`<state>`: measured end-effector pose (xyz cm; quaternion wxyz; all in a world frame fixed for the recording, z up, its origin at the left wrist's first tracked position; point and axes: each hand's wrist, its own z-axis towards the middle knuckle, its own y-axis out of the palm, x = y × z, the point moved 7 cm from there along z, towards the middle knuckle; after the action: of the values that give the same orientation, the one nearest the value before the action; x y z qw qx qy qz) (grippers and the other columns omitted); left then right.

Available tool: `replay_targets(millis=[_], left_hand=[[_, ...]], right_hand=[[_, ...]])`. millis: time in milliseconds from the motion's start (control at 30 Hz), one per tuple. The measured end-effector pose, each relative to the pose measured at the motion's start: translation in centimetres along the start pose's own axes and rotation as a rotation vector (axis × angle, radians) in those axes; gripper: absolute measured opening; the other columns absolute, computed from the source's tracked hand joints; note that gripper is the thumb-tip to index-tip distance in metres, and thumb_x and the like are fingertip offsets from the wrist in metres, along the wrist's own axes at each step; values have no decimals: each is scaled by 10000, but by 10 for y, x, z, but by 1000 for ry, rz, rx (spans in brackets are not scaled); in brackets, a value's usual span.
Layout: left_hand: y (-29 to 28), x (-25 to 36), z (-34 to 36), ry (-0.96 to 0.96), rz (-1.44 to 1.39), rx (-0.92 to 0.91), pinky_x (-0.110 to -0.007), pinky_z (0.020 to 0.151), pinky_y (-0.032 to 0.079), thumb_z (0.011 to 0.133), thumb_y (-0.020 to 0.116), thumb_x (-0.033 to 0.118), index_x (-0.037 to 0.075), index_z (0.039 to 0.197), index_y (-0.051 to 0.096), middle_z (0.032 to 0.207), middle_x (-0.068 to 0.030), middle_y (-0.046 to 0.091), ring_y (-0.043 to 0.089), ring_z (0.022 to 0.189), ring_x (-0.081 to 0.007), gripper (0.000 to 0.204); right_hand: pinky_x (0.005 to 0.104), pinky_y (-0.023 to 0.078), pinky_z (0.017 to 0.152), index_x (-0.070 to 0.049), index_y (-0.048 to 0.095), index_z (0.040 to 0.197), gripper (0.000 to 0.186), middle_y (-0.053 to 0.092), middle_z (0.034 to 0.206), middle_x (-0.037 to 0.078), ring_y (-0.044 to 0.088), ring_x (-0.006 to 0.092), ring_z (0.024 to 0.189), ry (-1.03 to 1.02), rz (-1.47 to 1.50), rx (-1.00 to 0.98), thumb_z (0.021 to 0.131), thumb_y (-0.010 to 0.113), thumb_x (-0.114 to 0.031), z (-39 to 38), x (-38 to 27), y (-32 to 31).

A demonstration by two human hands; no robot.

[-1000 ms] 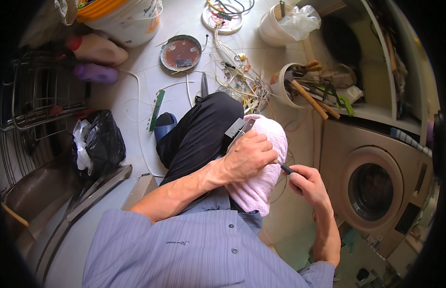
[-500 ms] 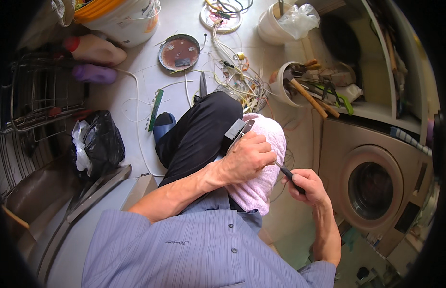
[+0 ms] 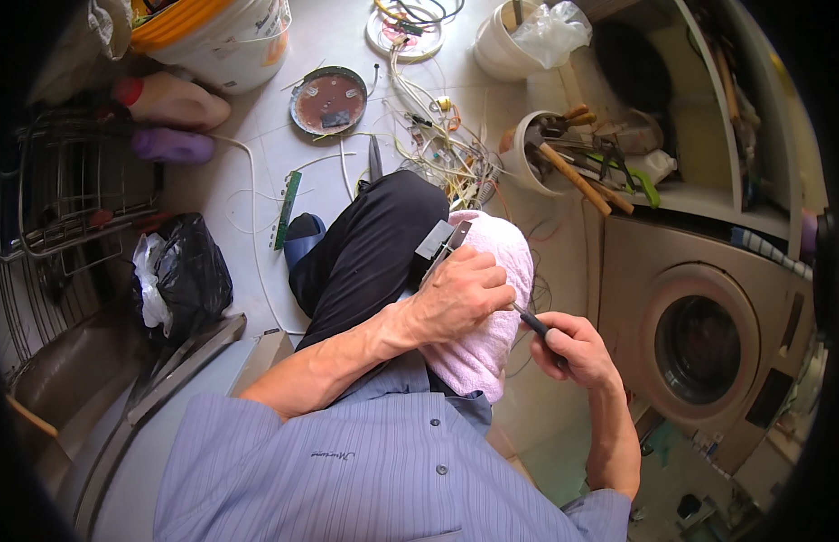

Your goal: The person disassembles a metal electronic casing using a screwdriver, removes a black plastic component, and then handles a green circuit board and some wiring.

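The right hand (image 3: 573,348) grips a black-handled metal tool (image 3: 533,322) farther back than 1 second ago; its tip is hidden, so its effect is unclear. The left hand (image 3: 465,294) clasps a grey rectangular metal piece (image 3: 435,240) over the pink terry towel (image 3: 474,352).

A grey, flat-faced metal piece (image 3: 435,240), partly hidden, is held tilted over the upper left edge of the pink towel (image 3: 475,358). A dark-handled tool (image 3: 534,323) slants across the towel's right edge, its thin metal shaft pointing up and left.

Blue striped shirt (image 3: 365,479), 2 buttons (image 3: 442,470)
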<state>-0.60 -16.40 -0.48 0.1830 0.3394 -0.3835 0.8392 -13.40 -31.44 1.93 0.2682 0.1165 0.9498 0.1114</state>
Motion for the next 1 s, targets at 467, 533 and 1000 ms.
replay_targets(millis=[467,533,1000], left_hand=[[-40,50,-46,-14,-204,167,-408,855,537,779,699,47,-2,1070,713,1032,-107,643,653,915,-275,296],[-47,25,-46,-154,-175,256,-424,872,540,789,727,-12,-19,1132,692,1065,-124,641,655,953,-308,345],[-38,-50,-4,-457,-93,-344,-448,953,530,680,922,176,-7,1333,557,1210,-184,645,640,1111,-393,771]], right_hand=[[381,510,695,-13,661,1068,214,643,856,141,636,321,774,-637,-1058,625,868,697,55,11,24,-24],[374,517,704,-10,663,1072,211,657,877,143,647,318,787,-593,-988,629,872,696,53,9,32,-25],[216,397,599,-15,602,1186,432,562,741,-69,481,27,657,-345,-115,554,833,841,-83,28,22,55]])
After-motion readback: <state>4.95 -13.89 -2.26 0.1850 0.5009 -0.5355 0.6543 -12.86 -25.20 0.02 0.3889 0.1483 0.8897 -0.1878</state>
